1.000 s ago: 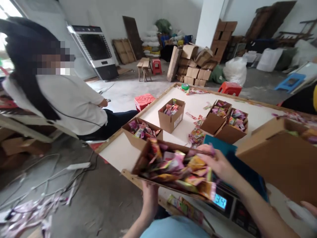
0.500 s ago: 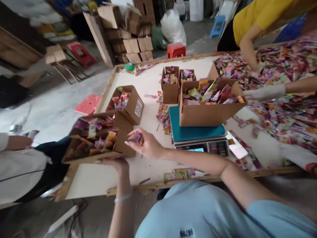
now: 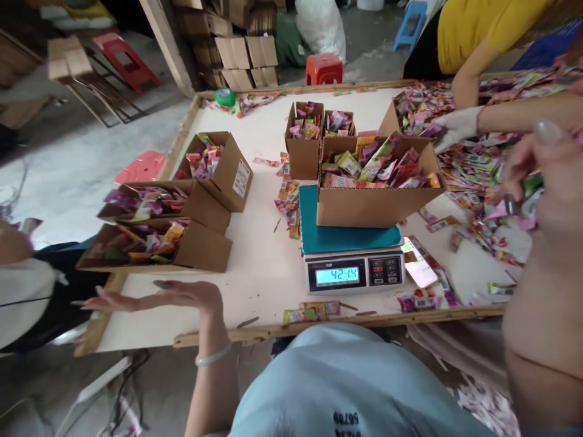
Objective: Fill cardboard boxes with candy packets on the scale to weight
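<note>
- Weighing a filled carton of small packets, by the look of it — resting on the teal pan of the scale, with digits glowing on the display.
- Holding the left hand loose, fingers stretched out and carrying nothing, just beside the nearest carton at the left edge; not showing clearly whether touching cardboard.
- Showing the right hand large and blurred in front of the loose packets, fingers partly curled; not revealing whether grasping any — cannot tell.
- Calling next, probably, for checking the display, then topping up or thinning the carton on the pan with a few packets.
- Counting six filled cartons: three clustering at the left edge, two standing side by side behind the scale, one sitting on the pan.
- Counting one scale, one phone lying just beside, and one roll of green tape in the far left corner.
- Counting four plastic stools beyond the table: three red, one blue.
- Leaving the loose packets uncounted, heaping too thickly at the right.
- Noting one co-worker's gloved hand at that heap.
</note>
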`<action>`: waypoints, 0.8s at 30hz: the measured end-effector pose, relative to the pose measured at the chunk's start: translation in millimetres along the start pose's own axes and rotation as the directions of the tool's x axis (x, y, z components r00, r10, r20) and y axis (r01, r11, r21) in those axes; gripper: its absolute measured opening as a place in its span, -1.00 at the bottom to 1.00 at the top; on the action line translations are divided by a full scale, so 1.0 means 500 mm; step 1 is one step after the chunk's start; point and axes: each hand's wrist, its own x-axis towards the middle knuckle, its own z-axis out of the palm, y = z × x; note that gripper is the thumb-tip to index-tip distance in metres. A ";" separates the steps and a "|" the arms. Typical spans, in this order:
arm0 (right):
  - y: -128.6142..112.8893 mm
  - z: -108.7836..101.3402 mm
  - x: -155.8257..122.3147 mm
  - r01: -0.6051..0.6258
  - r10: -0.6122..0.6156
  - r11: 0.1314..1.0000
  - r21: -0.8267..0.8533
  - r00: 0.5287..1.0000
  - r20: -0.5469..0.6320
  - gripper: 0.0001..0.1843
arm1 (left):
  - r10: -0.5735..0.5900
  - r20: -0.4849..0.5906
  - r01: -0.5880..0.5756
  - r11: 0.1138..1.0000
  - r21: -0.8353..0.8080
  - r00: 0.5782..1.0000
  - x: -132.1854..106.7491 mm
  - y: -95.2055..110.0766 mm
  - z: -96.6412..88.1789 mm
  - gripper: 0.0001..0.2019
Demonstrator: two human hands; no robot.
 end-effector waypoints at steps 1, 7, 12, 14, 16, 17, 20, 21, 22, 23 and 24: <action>0.017 0.008 0.000 0.081 -0.068 0.992 0.100 0.990 -0.124 -0.62 | 0.034 0.017 -0.034 0.999 -0.012 0.999 -0.005 0.020 0.003 -0.12; 0.041 0.034 0.029 0.135 -0.095 0.960 0.244 0.981 -0.169 -0.56 | 0.216 0.093 -0.182 0.942 -0.280 0.972 -0.036 0.086 0.055 -0.26; 0.022 0.081 0.167 0.210 -0.164 0.976 -0.047 0.867 0.470 -0.63 | 0.201 0.269 -0.067 0.898 -0.435 0.942 -0.071 0.191 0.092 -0.43; 0.006 0.138 0.220 0.322 -0.099 0.926 -0.199 0.713 0.694 -0.60 | 0.224 0.294 -0.064 0.881 -0.469 0.929 -0.082 0.228 0.096 -0.41; -0.010 0.201 0.247 0.429 -0.009 0.854 -0.295 0.578 0.816 -0.63 | 0.237 0.296 -0.069 0.873 -0.484 0.925 -0.090 0.245 0.095 -0.43; -0.017 0.229 0.249 0.474 0.014 0.823 -0.313 0.533 0.846 -0.66 | 0.244 0.303 -0.073 0.873 -0.482 0.921 -0.093 0.245 0.094 -0.44; -0.026 0.282 0.234 0.545 0.014 0.790 -0.280 0.442 0.897 -0.67 | 0.274 0.314 -0.097 0.872 -0.480 0.909 -0.101 0.220 0.089 -0.48; -0.025 0.287 0.227 0.546 -0.002 0.799 -0.251 0.419 0.908 -0.67 | 0.277 0.317 -0.099 0.872 -0.479 0.907 -0.103 0.208 0.088 -0.49; -0.023 0.286 0.222 0.539 -0.020 0.812 -0.222 0.406 0.914 -0.67 | 0.276 0.319 -0.098 0.873 -0.478 0.907 -0.105 0.197 0.087 -0.50; -0.020 0.281 0.220 0.526 -0.041 0.828 -0.194 0.402 0.915 -0.70 | 0.276 0.317 -0.098 0.873 -0.478 0.907 -0.106 0.187 0.086 -0.51; -0.017 0.272 0.221 0.507 -0.065 0.846 -0.164 0.403 0.913 -0.76 | 0.276 0.312 -0.101 0.872 -0.478 0.909 -0.107 0.179 0.087 -0.51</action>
